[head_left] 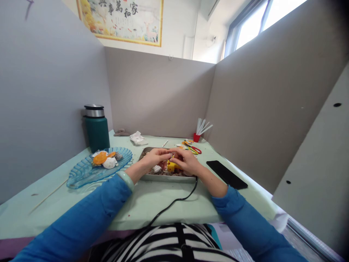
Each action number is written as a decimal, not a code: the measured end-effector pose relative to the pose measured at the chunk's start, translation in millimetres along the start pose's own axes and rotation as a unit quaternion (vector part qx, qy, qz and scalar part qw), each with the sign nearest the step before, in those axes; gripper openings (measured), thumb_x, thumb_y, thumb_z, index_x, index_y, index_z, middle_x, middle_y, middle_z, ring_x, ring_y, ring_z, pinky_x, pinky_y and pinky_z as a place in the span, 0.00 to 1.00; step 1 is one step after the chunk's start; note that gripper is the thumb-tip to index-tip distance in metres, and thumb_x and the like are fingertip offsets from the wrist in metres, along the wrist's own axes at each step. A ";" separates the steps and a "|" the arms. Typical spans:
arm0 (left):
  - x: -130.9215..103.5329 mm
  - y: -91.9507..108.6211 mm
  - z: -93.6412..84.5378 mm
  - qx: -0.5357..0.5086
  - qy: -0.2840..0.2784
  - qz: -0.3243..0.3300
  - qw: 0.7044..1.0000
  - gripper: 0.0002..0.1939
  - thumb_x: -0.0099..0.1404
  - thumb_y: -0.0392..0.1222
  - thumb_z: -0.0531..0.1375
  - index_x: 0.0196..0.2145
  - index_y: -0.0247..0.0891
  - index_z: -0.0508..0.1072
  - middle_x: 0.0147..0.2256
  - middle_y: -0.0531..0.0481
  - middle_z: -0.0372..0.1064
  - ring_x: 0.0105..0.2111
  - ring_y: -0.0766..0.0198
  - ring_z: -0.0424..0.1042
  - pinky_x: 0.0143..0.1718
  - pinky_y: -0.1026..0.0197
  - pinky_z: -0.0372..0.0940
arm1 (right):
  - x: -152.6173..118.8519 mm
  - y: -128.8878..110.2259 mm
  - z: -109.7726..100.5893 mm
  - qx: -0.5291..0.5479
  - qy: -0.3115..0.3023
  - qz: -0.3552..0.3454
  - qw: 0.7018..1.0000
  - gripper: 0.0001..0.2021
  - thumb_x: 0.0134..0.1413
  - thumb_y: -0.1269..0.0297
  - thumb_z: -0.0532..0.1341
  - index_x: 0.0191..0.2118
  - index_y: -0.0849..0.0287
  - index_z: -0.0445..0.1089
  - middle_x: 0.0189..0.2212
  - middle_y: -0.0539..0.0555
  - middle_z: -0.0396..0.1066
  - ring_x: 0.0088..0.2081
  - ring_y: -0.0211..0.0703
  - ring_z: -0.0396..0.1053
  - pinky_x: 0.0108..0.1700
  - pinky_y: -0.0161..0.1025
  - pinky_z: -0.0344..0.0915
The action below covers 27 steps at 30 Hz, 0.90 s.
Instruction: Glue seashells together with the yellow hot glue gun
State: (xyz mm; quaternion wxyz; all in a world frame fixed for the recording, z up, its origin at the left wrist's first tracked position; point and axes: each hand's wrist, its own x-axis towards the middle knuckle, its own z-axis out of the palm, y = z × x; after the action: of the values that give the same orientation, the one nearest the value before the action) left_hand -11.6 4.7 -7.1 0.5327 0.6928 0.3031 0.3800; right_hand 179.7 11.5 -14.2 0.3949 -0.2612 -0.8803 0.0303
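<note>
Both hands meet over a shallow metal tray [174,178] filled with brown bits, in the middle of the table. My left hand [155,159] has its thumb and fingers pinched together at the tips. Facing it, my right hand [188,162] is curled in the same way, its fingertips touching or nearly touching the left ones. Whatever small thing lies between them is mostly hidden. Just under my right fingers sits a yellow object with red parts [171,166], partly covered. A white shell-like piece [157,169] rests in the tray beside my left hand.
A blue glass dish [81,174] with orange and white shells stands left, before a green bottle [97,133]. Scissors [195,148], a red cup of white sticks [196,137] and a black phone [226,174] lie right. A black cord [177,200] crosses the table's front.
</note>
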 end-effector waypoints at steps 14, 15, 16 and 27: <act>1.1 -1.1 -0.5 -0.004 0.017 -0.013 1.000 0.20 0.54 0.46 0.63 0.41 0.31 0.70 0.18 0.53 0.66 0.17 0.69 0.66 0.20 0.67 0.61 | -0.8 0.8 1.1 -0.004 -0.004 -0.011 1.000 0.17 0.57 0.59 0.58 0.50 0.58 0.65 0.21 0.47 0.64 0.23 0.35 0.60 0.30 0.33 0.58; 0.8 -0.8 -0.3 -0.002 0.016 -0.013 1.000 0.20 0.55 0.47 0.63 0.41 0.31 0.70 0.18 0.53 0.66 0.17 0.69 0.66 0.20 0.67 0.61 | -0.7 0.4 0.9 -0.003 -0.003 -0.011 1.000 0.17 0.57 0.59 0.58 0.50 0.58 0.65 0.21 0.47 0.64 0.23 0.35 0.61 0.30 0.33 0.58; 0.5 -0.5 -0.2 0.000 0.015 -0.012 1.000 0.20 0.55 0.47 0.62 0.41 0.31 0.70 0.18 0.53 0.66 0.17 0.69 0.66 0.20 0.67 0.61 | -0.6 0.1 0.7 -0.002 -0.002 -0.011 1.000 0.17 0.57 0.59 0.58 0.50 0.58 0.65 0.21 0.47 0.64 0.23 0.35 0.61 0.30 0.33 0.58; 0.2 1.1 1.3 0.007 0.015 -0.006 1.000 0.20 0.54 0.50 0.63 0.38 0.31 0.69 0.18 0.54 0.65 0.17 0.70 0.65 0.20 0.68 0.60 | 0.0 1.1 -1.4 -0.007 0.007 -0.015 1.000 0.17 0.57 0.58 0.57 0.50 0.59 0.66 0.21 0.47 0.64 0.23 0.34 0.60 0.29 0.32 0.58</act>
State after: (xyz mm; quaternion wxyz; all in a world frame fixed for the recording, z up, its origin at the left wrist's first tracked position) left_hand -10.4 3.9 -6.2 0.5254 0.6892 0.3177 0.3847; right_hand 181.2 12.2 -13.6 0.4000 -0.2504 -0.8815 0.0165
